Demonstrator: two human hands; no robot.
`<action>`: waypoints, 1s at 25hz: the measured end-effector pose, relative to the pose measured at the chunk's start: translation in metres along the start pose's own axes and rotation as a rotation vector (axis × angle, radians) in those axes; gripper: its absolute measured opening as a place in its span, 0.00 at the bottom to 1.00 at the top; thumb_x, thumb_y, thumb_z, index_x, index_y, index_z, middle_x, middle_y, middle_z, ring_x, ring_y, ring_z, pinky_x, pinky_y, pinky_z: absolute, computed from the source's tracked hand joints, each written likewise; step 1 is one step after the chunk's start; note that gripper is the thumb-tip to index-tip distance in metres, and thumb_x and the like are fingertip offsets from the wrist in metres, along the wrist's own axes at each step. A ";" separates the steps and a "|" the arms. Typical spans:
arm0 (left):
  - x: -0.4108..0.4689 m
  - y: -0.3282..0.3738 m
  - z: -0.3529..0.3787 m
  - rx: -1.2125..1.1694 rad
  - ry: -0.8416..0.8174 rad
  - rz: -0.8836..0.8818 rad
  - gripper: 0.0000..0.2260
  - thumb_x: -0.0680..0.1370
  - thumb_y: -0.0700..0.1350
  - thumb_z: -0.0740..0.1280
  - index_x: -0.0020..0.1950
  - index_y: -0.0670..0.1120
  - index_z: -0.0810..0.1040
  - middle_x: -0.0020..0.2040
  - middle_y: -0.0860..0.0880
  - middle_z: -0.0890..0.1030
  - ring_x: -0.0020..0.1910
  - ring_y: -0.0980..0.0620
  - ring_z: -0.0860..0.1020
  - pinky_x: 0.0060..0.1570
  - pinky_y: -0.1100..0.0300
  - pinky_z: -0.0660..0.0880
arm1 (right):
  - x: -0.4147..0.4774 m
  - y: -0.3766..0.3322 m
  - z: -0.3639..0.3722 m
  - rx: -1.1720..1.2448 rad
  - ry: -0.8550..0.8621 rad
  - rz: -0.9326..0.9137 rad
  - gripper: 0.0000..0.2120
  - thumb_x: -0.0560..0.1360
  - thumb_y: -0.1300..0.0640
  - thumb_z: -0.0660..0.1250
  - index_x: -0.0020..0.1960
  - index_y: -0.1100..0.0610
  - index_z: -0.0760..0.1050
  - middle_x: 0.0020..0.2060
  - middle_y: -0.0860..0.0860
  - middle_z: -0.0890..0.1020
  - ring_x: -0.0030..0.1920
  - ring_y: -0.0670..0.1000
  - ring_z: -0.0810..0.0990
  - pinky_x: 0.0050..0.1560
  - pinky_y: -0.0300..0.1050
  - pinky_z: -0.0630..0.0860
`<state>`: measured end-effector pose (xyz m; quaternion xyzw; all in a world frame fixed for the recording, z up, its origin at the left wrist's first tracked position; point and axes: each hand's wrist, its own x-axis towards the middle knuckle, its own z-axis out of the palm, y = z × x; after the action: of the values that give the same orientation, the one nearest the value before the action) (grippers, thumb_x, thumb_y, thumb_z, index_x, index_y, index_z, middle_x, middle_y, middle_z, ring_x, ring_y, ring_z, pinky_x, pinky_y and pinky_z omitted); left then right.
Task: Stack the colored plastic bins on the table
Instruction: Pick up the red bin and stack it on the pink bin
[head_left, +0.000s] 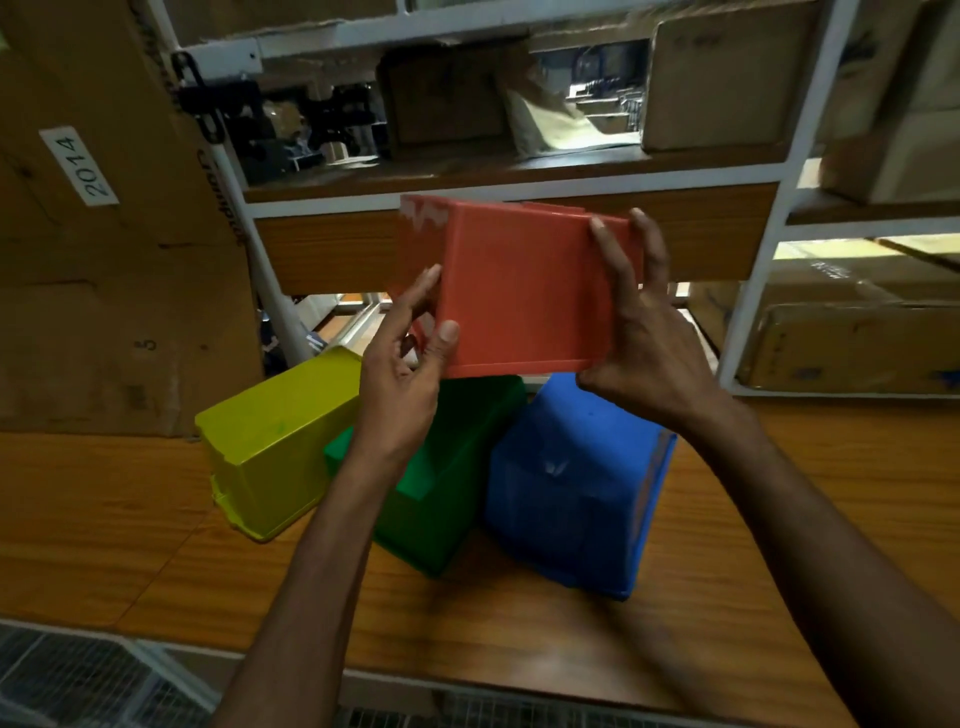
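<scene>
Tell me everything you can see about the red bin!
The red bin is a smooth orange-red plastic box with a rim at its far edge. It is held in the air above the green bin and blue bin, a flat closed face toward the camera, its inside hidden. The left hand grips its lower left corner, the right hand its right side.

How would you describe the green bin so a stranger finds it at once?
On the wooden table, three bins sit side by side. The green bin is the middle one, flanked by the yellow bin and the blue bin; it alone is green.
</scene>
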<state>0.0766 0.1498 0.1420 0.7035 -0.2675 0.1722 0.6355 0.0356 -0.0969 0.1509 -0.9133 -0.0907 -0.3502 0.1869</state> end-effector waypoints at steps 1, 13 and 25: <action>0.002 0.000 0.003 -0.033 -0.007 -0.009 0.20 0.83 0.50 0.66 0.76 0.60 0.71 0.78 0.54 0.70 0.74 0.56 0.71 0.68 0.55 0.76 | -0.005 0.001 -0.001 0.006 0.017 0.022 0.60 0.59 0.39 0.72 0.83 0.47 0.45 0.82 0.54 0.40 0.46 0.60 0.80 0.30 0.49 0.80; -0.003 0.034 0.067 -0.348 -0.171 0.019 0.11 0.86 0.41 0.60 0.62 0.50 0.80 0.72 0.48 0.77 0.71 0.54 0.75 0.66 0.56 0.76 | -0.093 0.009 -0.023 0.024 0.235 0.293 0.63 0.62 0.39 0.81 0.83 0.51 0.45 0.82 0.54 0.43 0.69 0.42 0.62 0.36 0.44 0.80; -0.049 0.047 0.190 -0.450 -0.657 0.042 0.21 0.83 0.43 0.67 0.76 0.48 0.71 0.77 0.49 0.71 0.74 0.53 0.72 0.62 0.60 0.78 | -0.227 0.026 -0.099 -0.296 0.366 0.671 0.59 0.60 0.53 0.83 0.83 0.48 0.54 0.83 0.54 0.46 0.69 0.50 0.62 0.44 0.45 0.75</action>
<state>-0.0090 -0.0322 0.1258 0.5586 -0.5019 -0.1119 0.6508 -0.1843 -0.1687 0.0586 -0.8318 0.2984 -0.4359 0.1703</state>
